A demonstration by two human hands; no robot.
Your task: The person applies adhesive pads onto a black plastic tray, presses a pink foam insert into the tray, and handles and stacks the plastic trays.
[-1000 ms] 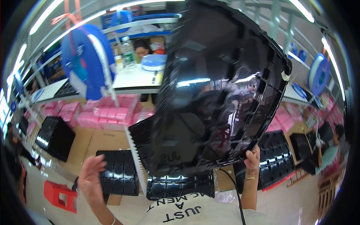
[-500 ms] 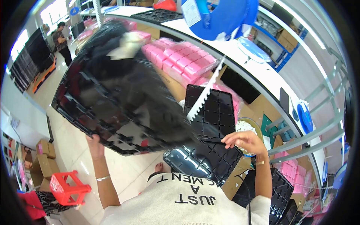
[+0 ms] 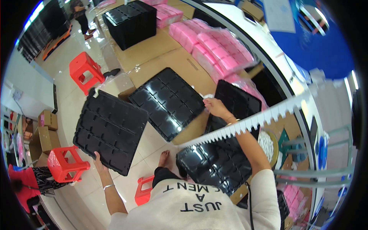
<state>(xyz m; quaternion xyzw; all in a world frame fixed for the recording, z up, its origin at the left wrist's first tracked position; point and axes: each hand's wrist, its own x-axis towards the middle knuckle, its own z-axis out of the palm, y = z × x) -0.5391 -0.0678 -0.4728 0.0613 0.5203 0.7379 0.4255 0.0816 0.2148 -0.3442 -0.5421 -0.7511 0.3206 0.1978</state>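
My left hand (image 3: 100,164) grips the lower edge of a black plastic tray (image 3: 111,132) with a grid of shallow cells, held tilted above the floor at left. Another shiny black tray (image 3: 167,100) lies on cardboard in the middle. My right hand (image 3: 217,108) is at that tray's right corner with its fingers drawn together. A small white bit shows by the fingertips; what they pinch, if anything, I cannot make out. Further black trays (image 3: 214,165) lie below my right forearm. One more black tray (image 3: 239,100) leans near the pink packs.
Bagged pink blocks (image 3: 224,51) line the bench at the back right. A black stack (image 3: 130,23) stands on cardboard at the far left. A white toothed strip (image 3: 268,119) crosses the right side. Red stools (image 3: 69,164) stand on the floor; a bowl of white pieces (image 3: 265,147) sits at right.
The tray in my left hand has come down and left from a raised, blurred position. My right hand has moved left to the middle tray. The whole view has shifted.
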